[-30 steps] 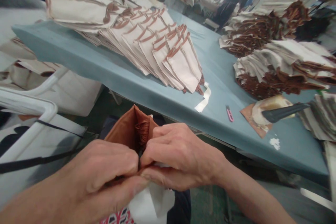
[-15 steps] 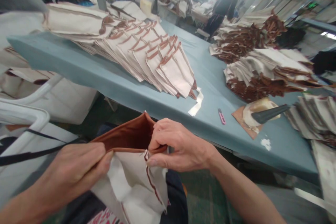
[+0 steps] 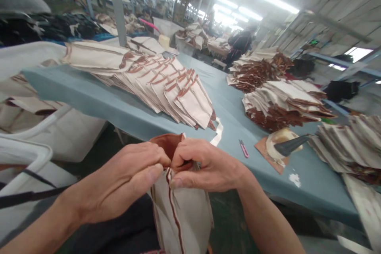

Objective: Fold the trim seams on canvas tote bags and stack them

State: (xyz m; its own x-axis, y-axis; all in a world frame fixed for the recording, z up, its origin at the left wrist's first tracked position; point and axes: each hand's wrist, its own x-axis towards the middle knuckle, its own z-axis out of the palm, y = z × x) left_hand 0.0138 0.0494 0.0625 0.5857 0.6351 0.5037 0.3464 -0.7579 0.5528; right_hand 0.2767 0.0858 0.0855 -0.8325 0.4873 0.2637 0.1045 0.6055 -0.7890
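A cream fabric bag (image 3: 190,214) with a reddish-brown lining hangs upright before me, a brown-edged seam running down its near side. My left hand (image 3: 137,172) pinches the rim on the left of that seam. Close beside it, my right hand (image 3: 199,164) grips the rim on the right, thumb outside and curled fingers at the lining. Between and behind the hands part of the bag's brown opening shows. The fingertips nearly meet at the top of the seam, and the bag's lower end lies outside the view.
Beyond the bag stands a blue-covered table (image 3: 226,166) bearing overlapping cream bag pieces (image 3: 166,89), a white strip (image 3: 218,131), a pink cutter (image 3: 243,149) and a glue pot with a dark-handled brush (image 3: 287,147). More piles (image 3: 282,103) lie right; white bins (image 3: 74,127) stand left.
My left hand has slid right along the rim to meet my right hand at the seam. The bag has turned, its opening now narrower, and the view has tilted up.
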